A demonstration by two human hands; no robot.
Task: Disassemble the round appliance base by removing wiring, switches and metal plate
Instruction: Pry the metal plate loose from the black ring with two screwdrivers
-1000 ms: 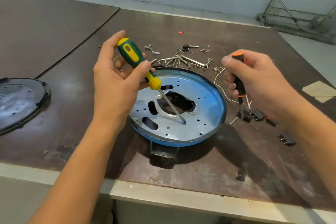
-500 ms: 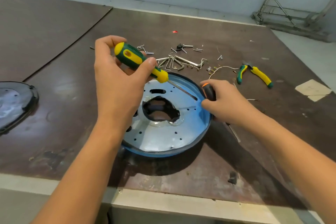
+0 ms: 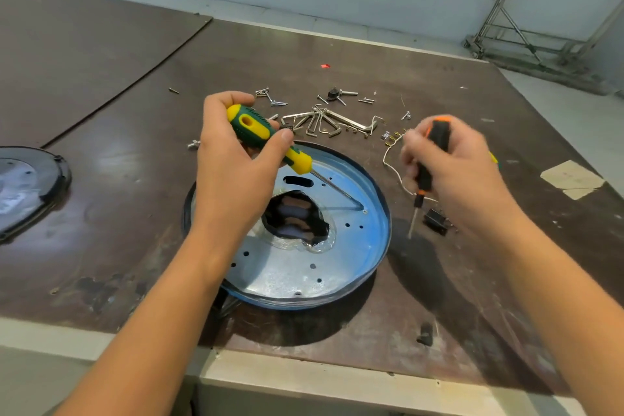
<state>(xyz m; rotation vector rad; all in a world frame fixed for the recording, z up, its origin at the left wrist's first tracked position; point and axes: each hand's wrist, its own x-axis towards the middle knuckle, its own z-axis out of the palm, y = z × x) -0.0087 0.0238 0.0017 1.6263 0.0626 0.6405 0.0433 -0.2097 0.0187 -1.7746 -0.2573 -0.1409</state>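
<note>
The round appliance base (image 3: 378, 213) lies near the table's front edge, its metal plate (image 3: 297, 267) facing up with a jagged hole in the middle. My left hand (image 3: 233, 165) grips a green and yellow screwdriver (image 3: 266, 138); the shaft slants down right and its tip touches the plate near a hole. My right hand (image 3: 462, 176) grips a black and orange screwdriver (image 3: 429, 165), held upright just right of the base, tip above the table. A white wire (image 3: 391, 165) and a black switch (image 3: 435, 221) lie beside it.
Loose screws (image 3: 273, 100), bent metal clips (image 3: 324, 125) and a small black knob (image 3: 333, 93) are scattered behind the base. A black round cover (image 3: 30, 186) lies at the far left. A paper scrap (image 3: 570, 179) sits at the right, a small black part (image 3: 426, 334) near the front edge.
My right hand lifted off the base's right rim and moved right and up with its screwdriver. The left screwdriver's tip now rests further right on the plate.
</note>
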